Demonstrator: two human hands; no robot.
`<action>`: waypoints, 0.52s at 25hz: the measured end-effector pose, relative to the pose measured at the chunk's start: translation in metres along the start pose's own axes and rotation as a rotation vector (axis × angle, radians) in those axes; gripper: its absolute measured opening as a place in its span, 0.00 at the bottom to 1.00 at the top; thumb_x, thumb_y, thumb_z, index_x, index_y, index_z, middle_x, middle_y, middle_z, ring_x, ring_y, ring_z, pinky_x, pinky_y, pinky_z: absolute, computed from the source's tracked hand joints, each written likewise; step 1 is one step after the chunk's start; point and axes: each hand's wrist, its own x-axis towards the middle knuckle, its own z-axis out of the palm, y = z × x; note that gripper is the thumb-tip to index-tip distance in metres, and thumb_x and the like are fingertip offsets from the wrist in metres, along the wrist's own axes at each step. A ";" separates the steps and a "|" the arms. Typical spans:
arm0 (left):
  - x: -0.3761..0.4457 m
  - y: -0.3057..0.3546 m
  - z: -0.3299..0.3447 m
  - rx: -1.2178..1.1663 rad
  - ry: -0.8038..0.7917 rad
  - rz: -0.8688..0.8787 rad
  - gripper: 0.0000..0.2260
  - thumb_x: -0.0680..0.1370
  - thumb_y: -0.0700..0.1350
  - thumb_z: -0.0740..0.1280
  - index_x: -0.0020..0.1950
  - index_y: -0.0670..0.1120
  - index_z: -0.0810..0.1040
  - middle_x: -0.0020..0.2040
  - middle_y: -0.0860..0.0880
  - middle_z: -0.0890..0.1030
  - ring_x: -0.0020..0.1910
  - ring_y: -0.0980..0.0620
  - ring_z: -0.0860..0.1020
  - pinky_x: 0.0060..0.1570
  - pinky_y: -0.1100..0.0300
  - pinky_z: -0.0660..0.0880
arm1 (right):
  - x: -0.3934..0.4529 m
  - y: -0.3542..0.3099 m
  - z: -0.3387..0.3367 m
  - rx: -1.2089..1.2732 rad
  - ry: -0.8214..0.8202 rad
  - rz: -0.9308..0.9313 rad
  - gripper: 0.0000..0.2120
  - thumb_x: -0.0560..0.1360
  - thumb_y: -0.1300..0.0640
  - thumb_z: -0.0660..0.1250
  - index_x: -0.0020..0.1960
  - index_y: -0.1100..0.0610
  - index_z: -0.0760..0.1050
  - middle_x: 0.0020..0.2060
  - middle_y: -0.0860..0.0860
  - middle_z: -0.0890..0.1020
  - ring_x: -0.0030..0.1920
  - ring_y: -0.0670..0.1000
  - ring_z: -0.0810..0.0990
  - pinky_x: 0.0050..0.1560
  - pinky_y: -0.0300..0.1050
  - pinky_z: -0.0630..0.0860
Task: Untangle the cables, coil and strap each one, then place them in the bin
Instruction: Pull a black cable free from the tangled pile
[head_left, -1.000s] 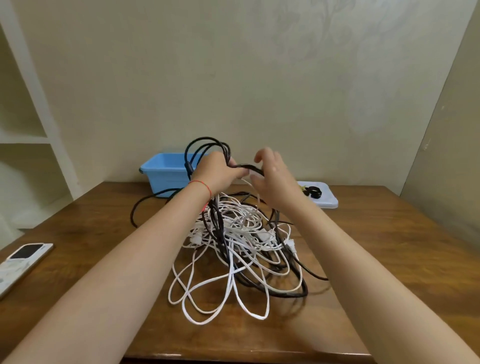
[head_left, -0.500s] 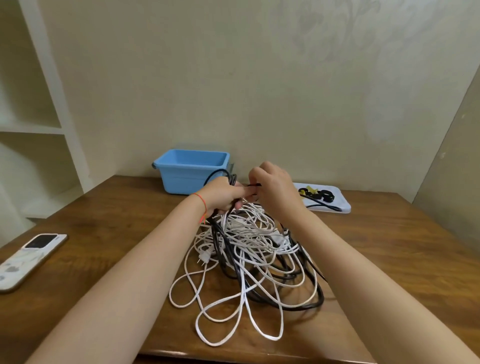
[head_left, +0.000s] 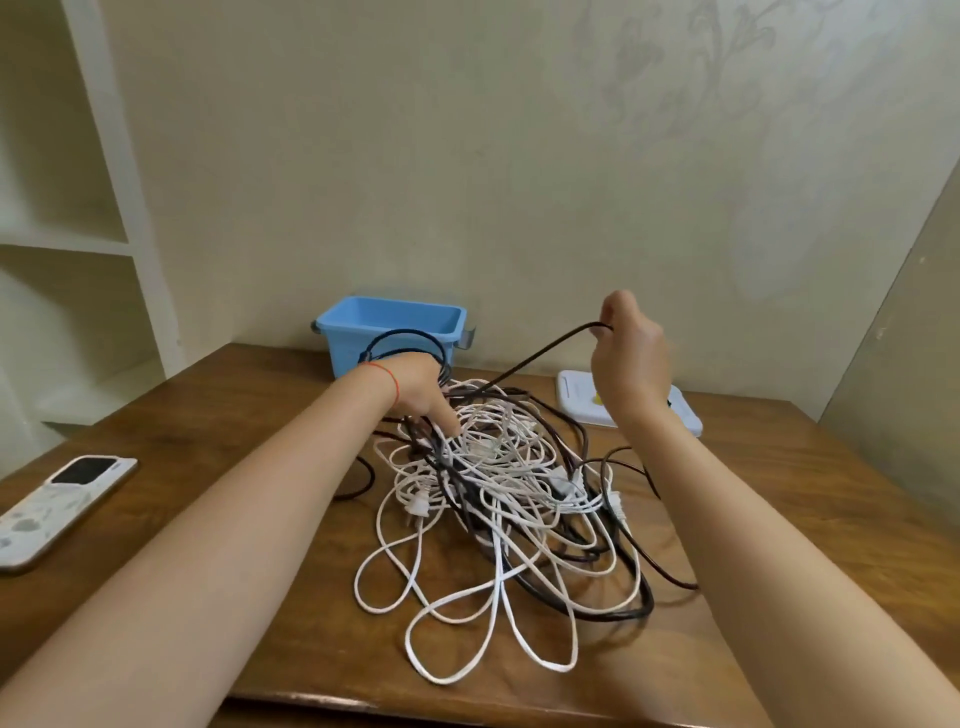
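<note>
Pinching a black cable, right hand lifts; left hand presses tangle.

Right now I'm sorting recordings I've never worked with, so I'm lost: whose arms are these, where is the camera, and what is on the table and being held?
There is no machine here. The two bare arms belong to a person, and the single picture comes from a wide-angle camera worn on their head, looking forward and down, so the arms reach in from the bottom edge.

The right hand is raised and pinches a black cable, drawn taut up out of the cable tangle, a heap of white and black cords on the wooden table. The left hand reaches down into that heap; its grip is partly hidden.

Behind the heap stands a blue bin, which looks empty. A white tray lies behind the right wrist, and a phone lies far left.
</note>
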 end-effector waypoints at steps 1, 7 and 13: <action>-0.001 -0.002 -0.006 0.039 -0.014 -0.016 0.20 0.69 0.59 0.77 0.39 0.45 0.75 0.37 0.50 0.78 0.39 0.50 0.76 0.35 0.59 0.69 | 0.002 0.005 -0.003 0.008 -0.022 0.054 0.04 0.78 0.68 0.59 0.51 0.61 0.70 0.39 0.59 0.79 0.38 0.63 0.74 0.35 0.51 0.70; 0.000 0.016 -0.019 0.113 0.456 -0.033 0.21 0.79 0.60 0.64 0.34 0.47 0.68 0.35 0.49 0.72 0.38 0.47 0.73 0.35 0.56 0.64 | -0.005 -0.005 -0.007 -0.009 -0.471 -0.025 0.14 0.76 0.67 0.58 0.61 0.58 0.67 0.44 0.57 0.77 0.41 0.57 0.73 0.37 0.46 0.67; 0.008 0.049 -0.019 0.180 0.589 0.048 0.22 0.77 0.65 0.64 0.36 0.47 0.73 0.32 0.50 0.72 0.37 0.46 0.74 0.31 0.57 0.63 | -0.009 -0.039 -0.010 0.225 -0.315 -0.235 0.09 0.78 0.54 0.67 0.54 0.56 0.72 0.40 0.49 0.74 0.39 0.49 0.72 0.37 0.42 0.67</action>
